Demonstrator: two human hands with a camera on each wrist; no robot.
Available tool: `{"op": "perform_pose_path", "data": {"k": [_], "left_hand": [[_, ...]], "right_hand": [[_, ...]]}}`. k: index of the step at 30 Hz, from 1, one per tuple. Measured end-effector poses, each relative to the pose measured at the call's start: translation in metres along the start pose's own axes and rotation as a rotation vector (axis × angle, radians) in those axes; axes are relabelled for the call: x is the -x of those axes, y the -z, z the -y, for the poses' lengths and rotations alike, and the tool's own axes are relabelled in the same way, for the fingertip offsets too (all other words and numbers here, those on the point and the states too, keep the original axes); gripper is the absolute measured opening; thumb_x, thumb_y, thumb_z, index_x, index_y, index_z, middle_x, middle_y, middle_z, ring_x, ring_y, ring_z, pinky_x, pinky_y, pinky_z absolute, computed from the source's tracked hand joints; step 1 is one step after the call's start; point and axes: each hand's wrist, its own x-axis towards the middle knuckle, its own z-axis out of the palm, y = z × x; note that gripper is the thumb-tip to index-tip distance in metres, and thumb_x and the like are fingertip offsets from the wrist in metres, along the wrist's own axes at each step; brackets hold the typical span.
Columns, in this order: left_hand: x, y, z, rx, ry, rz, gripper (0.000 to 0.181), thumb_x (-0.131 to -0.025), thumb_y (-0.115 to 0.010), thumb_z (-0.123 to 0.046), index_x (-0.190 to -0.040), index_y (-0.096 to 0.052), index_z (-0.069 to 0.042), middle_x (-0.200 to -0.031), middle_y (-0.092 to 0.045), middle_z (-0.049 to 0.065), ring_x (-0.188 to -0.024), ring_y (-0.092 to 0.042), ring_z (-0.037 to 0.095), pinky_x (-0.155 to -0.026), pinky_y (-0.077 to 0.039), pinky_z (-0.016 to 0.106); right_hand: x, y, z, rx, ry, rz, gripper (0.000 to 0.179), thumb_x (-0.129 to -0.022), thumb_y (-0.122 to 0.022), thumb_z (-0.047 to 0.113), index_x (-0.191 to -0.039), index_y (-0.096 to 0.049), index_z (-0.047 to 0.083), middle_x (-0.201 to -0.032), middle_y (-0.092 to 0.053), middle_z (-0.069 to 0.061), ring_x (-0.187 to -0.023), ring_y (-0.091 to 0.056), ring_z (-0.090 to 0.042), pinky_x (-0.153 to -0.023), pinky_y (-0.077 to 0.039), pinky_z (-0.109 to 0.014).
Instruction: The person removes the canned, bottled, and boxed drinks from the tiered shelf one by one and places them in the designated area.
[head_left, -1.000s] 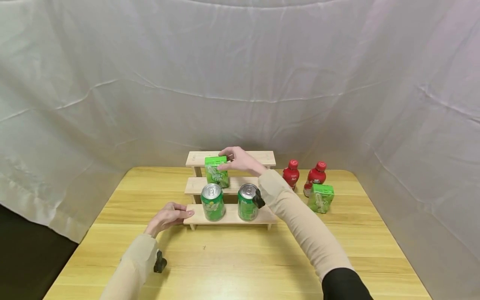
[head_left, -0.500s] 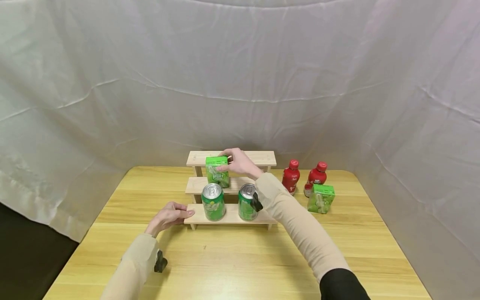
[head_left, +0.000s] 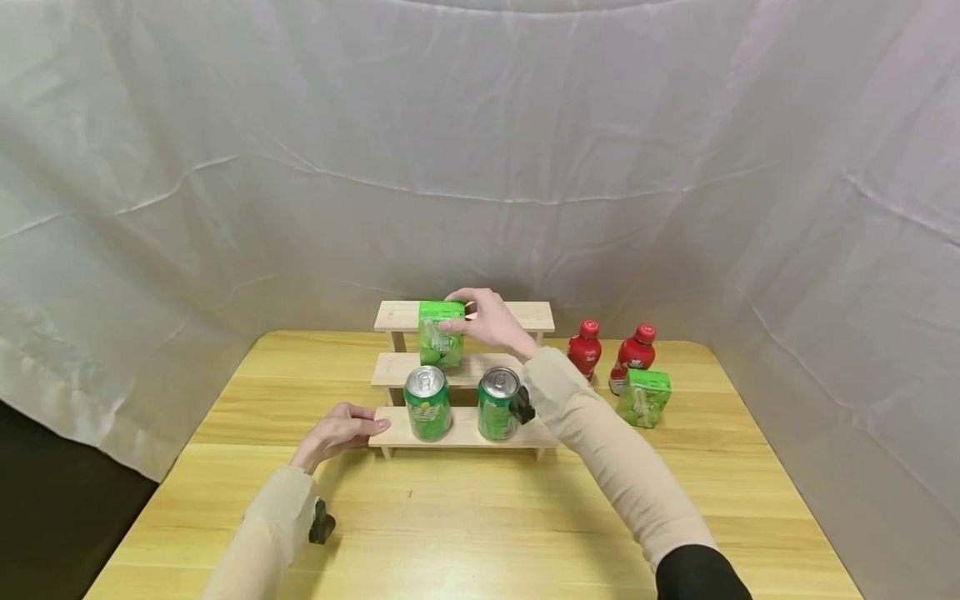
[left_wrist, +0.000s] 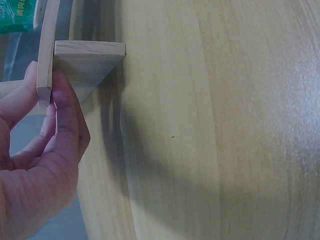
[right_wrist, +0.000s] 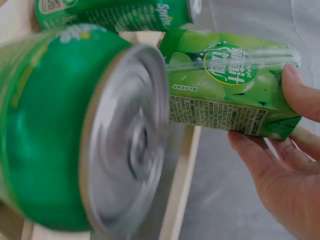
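Note:
A three-tier wooden display rack [head_left: 462, 434] stands on the table. My left hand [head_left: 342, 431] pinches the left end of its lowest board, thumb on one face and fingers on the other, as the left wrist view [left_wrist: 45, 65] shows. My right hand [head_left: 489, 323] grips a green juice box [head_left: 441, 340] near its top, between thumb and fingers. The box is upright over the middle tier; whether its base touches the board is hard to tell. Two green soda cans, a left one [head_left: 427, 408] and a right one [head_left: 497, 408], stand on the lowest tier.
To the right of the rack, two red bottles, one nearer [head_left: 584, 350] and one farther right [head_left: 632, 358], stand on the table [head_left: 480, 517]. Another green juice box [head_left: 643, 398] is in front of them. A grey-white curtain [head_left: 480, 167] hangs behind.
My right hand has moved the juice box slightly up and to the right over the middle tier. The left hand keeps its hold on the lowest board.

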Motion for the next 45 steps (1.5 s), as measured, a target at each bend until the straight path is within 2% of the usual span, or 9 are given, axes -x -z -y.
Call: {"op": "perform_pose_path", "data": {"k": [2, 6, 12, 23, 31, 34, 38, 42, 45], "left_hand": [[0.0, -0.001, 0.0, -0.003, 0.001, -0.004, 0.061, -0.096, -0.066, -0.011, -0.135, -0.037, 0.025, -0.108, -0.064, 0.013, -0.094, -0.064, 0.013, -0.114, -0.04, 0.058], [0.0, -0.002, 0.0, 0.0, -0.005, -0.001, 0.058, -0.096, -0.065, -0.01, -0.134, -0.038, 0.024, -0.105, -0.065, 0.011, -0.092, -0.064, 0.012, -0.114, -0.042, 0.057], [0.0, -0.003, 0.0, 0.01, -0.016, 0.002, 0.059, -0.096, -0.066, -0.01, -0.135, -0.037, 0.025, -0.107, -0.064, 0.012, -0.093, -0.064, 0.012, -0.113, -0.044, 0.056], [0.002, -0.004, -0.001, 0.007, -0.014, -0.006, 0.061, -0.096, -0.066, -0.01, -0.136, -0.035, 0.024, -0.109, -0.063, 0.015, -0.094, -0.064, 0.014, -0.111, -0.046, 0.055], [0.0, -0.004, 0.0, 0.021, -0.021, 0.009, 0.054, -0.096, -0.066, -0.01, -0.131, -0.041, 0.023, -0.1, -0.066, 0.008, -0.089, -0.065, 0.011, -0.099, -0.057, 0.04], [0.0, -0.004, 0.0, 0.018, -0.017, 0.005, 0.058, -0.096, -0.066, -0.01, -0.133, -0.038, 0.024, -0.105, -0.065, 0.011, -0.091, -0.064, 0.012, -0.105, -0.053, 0.046], [0.0, -0.004, 0.0, 0.013, -0.01, -0.003, 0.062, -0.096, -0.066, -0.01, -0.136, -0.034, 0.025, -0.111, -0.063, 0.016, -0.094, -0.064, 0.013, -0.111, -0.047, 0.053], [-0.002, -0.004, -0.001, 0.028, -0.01, 0.004, 0.054, -0.096, -0.066, -0.01, -0.13, -0.041, 0.023, -0.101, -0.065, 0.01, -0.089, -0.064, 0.011, -0.099, -0.057, 0.039], [-0.003, -0.004, 0.0, 0.04, -0.008, 0.014, 0.038, -0.096, -0.067, -0.011, -0.118, -0.052, 0.016, -0.091, -0.066, 0.002, -0.083, -0.064, 0.009, -0.085, -0.059, 0.028]], "right_hand": [[0.005, 0.006, -0.001, -0.004, 0.011, -0.015, 0.042, -0.089, -0.078, 0.019, -0.126, -0.065, 0.004, -0.119, -0.07, -0.015, -0.108, -0.068, -0.032, -0.085, -0.057, -0.034], [0.014, 0.021, -0.005, -0.049, 0.026, -0.038, 0.041, -0.09, -0.077, 0.016, -0.126, -0.064, 0.002, -0.117, -0.069, -0.017, -0.11, -0.069, -0.034, -0.082, -0.056, -0.032], [0.03, 0.049, -0.014, -0.098, 0.014, -0.048, 0.039, -0.09, -0.076, 0.013, -0.125, -0.064, 0.002, -0.118, -0.068, -0.017, -0.114, -0.069, -0.034, -0.088, -0.057, -0.034], [0.064, 0.098, -0.04, -0.038, -0.032, -0.07, 0.04, -0.089, -0.078, 0.015, -0.125, -0.064, 0.004, -0.116, -0.07, -0.017, -0.108, -0.068, -0.031, -0.08, -0.054, -0.022], [0.09, 0.123, -0.065, -0.075, -0.112, -0.063, 0.041, -0.091, -0.076, 0.018, -0.127, -0.063, 0.006, -0.12, -0.068, -0.018, -0.102, -0.068, -0.017, -0.078, -0.059, -0.025], [0.099, 0.129, -0.073, -0.047, -0.125, -0.066, 0.041, -0.091, -0.076, 0.02, -0.128, -0.064, 0.007, -0.121, -0.068, -0.017, -0.102, -0.069, -0.014, -0.08, -0.058, -0.024], [0.108, 0.134, -0.083, -0.025, -0.143, -0.069, 0.044, -0.09, -0.077, 0.019, -0.13, -0.063, 0.005, -0.124, -0.067, -0.019, -0.111, -0.068, -0.025, -0.082, -0.055, -0.018], [0.115, 0.135, -0.097, -0.023, -0.162, -0.06, 0.046, -0.089, -0.078, 0.018, -0.13, -0.062, 0.003, -0.125, -0.067, -0.021, -0.114, -0.067, -0.032, -0.082, -0.053, -0.017], [0.118, 0.134, -0.111, -0.033, -0.18, -0.05, 0.046, -0.089, -0.078, 0.017, -0.13, -0.063, 0.003, -0.124, -0.066, -0.023, -0.102, -0.069, -0.021, -0.073, -0.053, -0.019]]}}
